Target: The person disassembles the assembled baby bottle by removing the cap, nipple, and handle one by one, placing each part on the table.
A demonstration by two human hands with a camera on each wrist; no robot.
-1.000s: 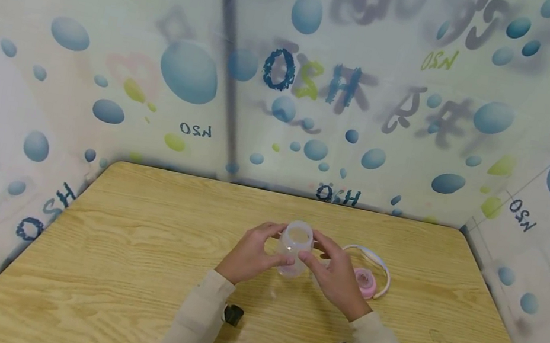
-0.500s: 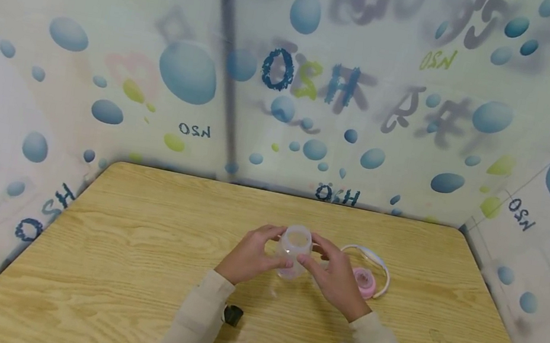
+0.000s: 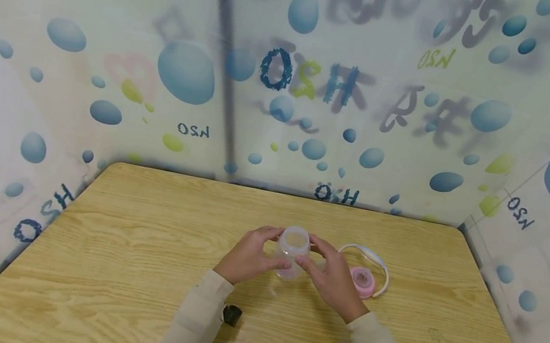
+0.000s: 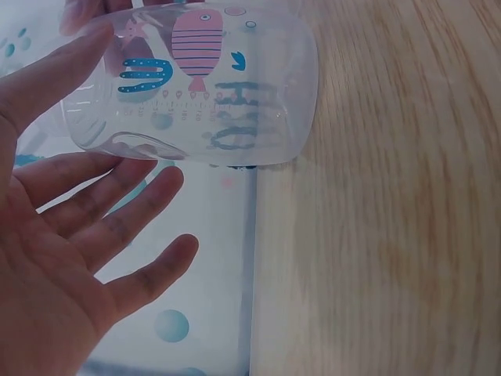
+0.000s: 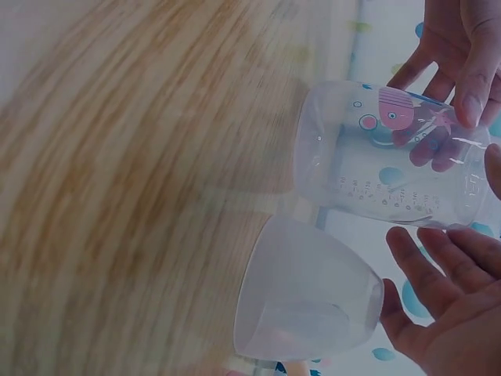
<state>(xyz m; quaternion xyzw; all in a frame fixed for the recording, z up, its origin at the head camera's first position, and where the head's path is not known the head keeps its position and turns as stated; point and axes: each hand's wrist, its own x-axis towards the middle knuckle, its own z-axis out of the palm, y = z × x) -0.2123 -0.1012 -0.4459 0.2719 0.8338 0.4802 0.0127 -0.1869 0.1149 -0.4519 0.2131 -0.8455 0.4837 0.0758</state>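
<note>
A clear baby bottle (image 3: pixel 292 249) stands upright and uncapped at mid-table, with a pink fish (image 4: pixel 197 47) and measuring marks printed on its side. My left hand (image 3: pixel 249 256) holds it from the left, thumb in front and fingers behind. From the other side my right hand (image 3: pixel 336 278) holds it too, its thumb across the front near the shoulder. The bottle's base is right at the table surface in both wrist views. Close by my right hand's little finger, a translucent dome-shaped cap (image 5: pixel 309 294) sits on the table, mostly hidden by that hand in the head view.
To the right of my right hand lies a pink ring-shaped bottle collar (image 3: pixel 362 281). A white curved strap or handle (image 3: pixel 377 259) loops around it. The wooden table (image 3: pixel 140 270) meets patterned wall sheets (image 3: pixel 162 135) at the back and sides.
The bottle has come down slightly between my two hands, its rim now lower in the head view. Both hands keep nearly the same position and hold.
</note>
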